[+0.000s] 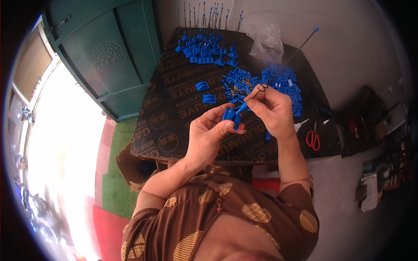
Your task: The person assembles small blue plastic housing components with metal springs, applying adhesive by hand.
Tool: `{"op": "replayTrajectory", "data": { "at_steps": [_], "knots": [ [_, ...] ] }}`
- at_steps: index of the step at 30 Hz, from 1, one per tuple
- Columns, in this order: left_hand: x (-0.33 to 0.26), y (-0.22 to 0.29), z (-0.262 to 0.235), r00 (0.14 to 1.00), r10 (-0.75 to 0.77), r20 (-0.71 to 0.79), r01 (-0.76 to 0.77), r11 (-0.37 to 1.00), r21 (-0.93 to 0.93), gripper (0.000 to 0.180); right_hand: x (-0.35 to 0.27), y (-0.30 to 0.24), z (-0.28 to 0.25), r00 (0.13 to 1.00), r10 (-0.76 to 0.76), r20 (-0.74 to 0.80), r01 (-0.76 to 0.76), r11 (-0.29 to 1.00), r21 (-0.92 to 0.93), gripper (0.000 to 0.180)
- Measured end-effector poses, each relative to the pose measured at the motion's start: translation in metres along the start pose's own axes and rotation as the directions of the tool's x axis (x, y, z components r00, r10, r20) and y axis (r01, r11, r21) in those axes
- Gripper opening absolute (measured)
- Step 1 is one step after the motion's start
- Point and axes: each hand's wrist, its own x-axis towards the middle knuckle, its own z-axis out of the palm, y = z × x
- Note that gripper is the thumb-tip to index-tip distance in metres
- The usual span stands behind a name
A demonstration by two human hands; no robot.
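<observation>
Over the near half of the dark table, my left hand (204,135) pinches a blue plastic base (230,115) between thumb and fingers. My right hand (278,112) grips a spring wire (261,88) near its coiled part. At the wire's lower end is a narrow blue plastic piece (241,108), which meets the base; whether it is seated in it I cannot tell. A thin rod (301,46) with a blue ball tip rises to the upper right beyond my right hand, and looks like the same wire's far end.
Blue bases with upright spring wires (202,48) crowd the table's far left. Loose small blue parts (239,82) and a pile of blue pieces (283,80) lie mid-table, near a clear plastic bag (265,41). Red-handled scissors (312,140) rest at right. Two curved blue pieces (209,98) lie left.
</observation>
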Motion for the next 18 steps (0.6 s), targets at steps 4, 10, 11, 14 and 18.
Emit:
{"op": "replayTrajectory", "data": {
  "at_steps": [4,10,11,14,18],
  "knots": [
    [0.001,0.000,-0.001,1.000,-0.003,0.012,0.004,1.000,-0.014,0.047,0.002,0.000,-0.002,1.000,0.016,0.026,-0.016,1.000,-0.003,0.012],
    [0.002,0.000,-0.003,0.999,-0.034,0.026,0.035,0.998,-0.057,0.047,0.004,-0.006,-0.002,0.998,0.062,0.030,-0.063,0.998,0.017,0.011],
    [0.002,0.001,-0.003,0.998,-0.052,0.028,0.054,0.996,-0.072,0.047,0.004,-0.005,-0.003,0.996,0.085,0.040,-0.086,0.996,0.014,0.011],
    [0.003,0.003,-0.002,0.996,-0.089,0.024,0.091,0.989,-0.120,0.046,0.008,-0.010,0.001,0.996,0.084,0.013,-0.084,0.995,0.052,0.011],
    [0.006,0.004,-0.005,0.994,-0.110,0.031,0.113,0.982,-0.150,0.044,0.014,-0.009,0.001,0.996,0.090,0.010,-0.091,0.994,0.059,0.012]
  ]
}}
